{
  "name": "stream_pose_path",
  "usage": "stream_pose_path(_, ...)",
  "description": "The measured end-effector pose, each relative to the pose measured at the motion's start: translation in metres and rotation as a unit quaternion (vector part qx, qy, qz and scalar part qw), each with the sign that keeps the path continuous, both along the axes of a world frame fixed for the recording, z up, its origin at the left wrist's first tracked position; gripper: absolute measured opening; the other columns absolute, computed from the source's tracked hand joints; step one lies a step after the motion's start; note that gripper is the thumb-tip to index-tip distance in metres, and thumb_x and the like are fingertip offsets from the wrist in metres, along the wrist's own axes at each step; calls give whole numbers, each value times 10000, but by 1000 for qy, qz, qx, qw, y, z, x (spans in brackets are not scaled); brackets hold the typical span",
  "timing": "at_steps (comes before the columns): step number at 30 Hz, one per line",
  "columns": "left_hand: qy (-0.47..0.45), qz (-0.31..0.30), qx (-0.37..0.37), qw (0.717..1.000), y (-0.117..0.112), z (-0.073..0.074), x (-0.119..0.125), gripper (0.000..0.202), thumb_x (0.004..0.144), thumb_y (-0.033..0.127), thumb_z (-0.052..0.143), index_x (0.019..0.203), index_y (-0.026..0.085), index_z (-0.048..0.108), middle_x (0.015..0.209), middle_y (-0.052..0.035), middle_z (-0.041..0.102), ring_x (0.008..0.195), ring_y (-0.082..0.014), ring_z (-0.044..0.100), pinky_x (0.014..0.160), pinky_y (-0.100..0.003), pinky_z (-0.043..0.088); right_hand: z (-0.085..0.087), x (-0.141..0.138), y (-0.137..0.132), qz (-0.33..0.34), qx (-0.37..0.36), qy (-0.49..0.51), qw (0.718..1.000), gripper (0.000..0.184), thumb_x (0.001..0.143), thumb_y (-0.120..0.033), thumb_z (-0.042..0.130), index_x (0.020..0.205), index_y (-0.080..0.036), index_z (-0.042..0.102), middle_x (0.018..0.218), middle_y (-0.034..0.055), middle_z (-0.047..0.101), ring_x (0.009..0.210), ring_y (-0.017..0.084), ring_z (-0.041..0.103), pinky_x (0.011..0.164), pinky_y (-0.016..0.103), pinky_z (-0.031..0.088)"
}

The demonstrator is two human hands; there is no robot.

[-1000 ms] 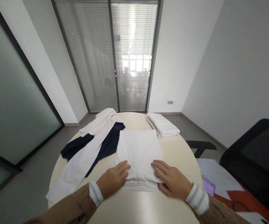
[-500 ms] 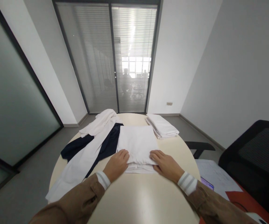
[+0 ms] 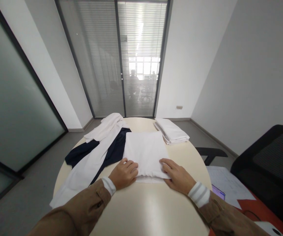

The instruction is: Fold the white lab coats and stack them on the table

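Note:
A white garment (image 3: 145, 150), folded into a flat square, lies in the middle of the round table (image 3: 151, 209). Its kind cannot be made out. My left hand (image 3: 124, 173) is closed on the near left corner of its top layer, fingers curled over the fabric. At the near right corner, my right hand (image 3: 177, 175) grips the same layer, with the fingers on top and the thumb low at the edge. Below the top layer's front edge, a strip of lower layers shows between my hands.
Loose white clothing (image 3: 92, 167) lies over a dark navy garment (image 3: 115, 149) on the left. A folded white stack (image 3: 172, 131) rests at the back right. Beside the table on the right are a black chair (image 3: 269, 160), papers (image 3: 223, 180) and a phone (image 3: 218, 192).
Both hands have drawn the top layer's front edge slightly toward me, so less of the lower layers shows. The surface looks flatter. The camera view has shifted slightly.

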State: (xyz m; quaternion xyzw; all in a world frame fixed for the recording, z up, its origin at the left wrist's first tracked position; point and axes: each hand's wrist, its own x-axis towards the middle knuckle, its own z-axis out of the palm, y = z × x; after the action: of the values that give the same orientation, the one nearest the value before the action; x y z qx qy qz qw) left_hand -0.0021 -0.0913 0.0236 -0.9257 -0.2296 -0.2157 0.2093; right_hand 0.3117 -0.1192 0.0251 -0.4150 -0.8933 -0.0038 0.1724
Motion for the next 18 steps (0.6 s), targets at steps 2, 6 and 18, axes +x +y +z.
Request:
stream_pose_path(2,16,-40,20,999,1,3,-2,134,929,197,515,806,189,568,948,-55,648,826,-192,550,773,-381,405,-2,3,0,28,6,-2,1000,307,725,-76,549,1010,-188,529,1383,172,532,1317,307,485,1001,460,526)
stream_pose_path(6,50,-124,39,990,4,8,-5,226,954,131,472,751,196,545,836,-27,607,716,-159,498,720,-349,390,-2,7,1,77,-1,-6,997,325,709,-73,558,1013,-185,540,1380,176,539,1377,317,431,1043,483,495)
stream_pose_path(18,63,-107,-6,992,0,6,-19,163,981,154,474,839,190,546,765,-26,557,682,-162,488,610,-314,362,-9,28,-2,142,10,63,988,219,784,-50,513,931,-213,510,980,97,623,992,221,594,827,353,529)
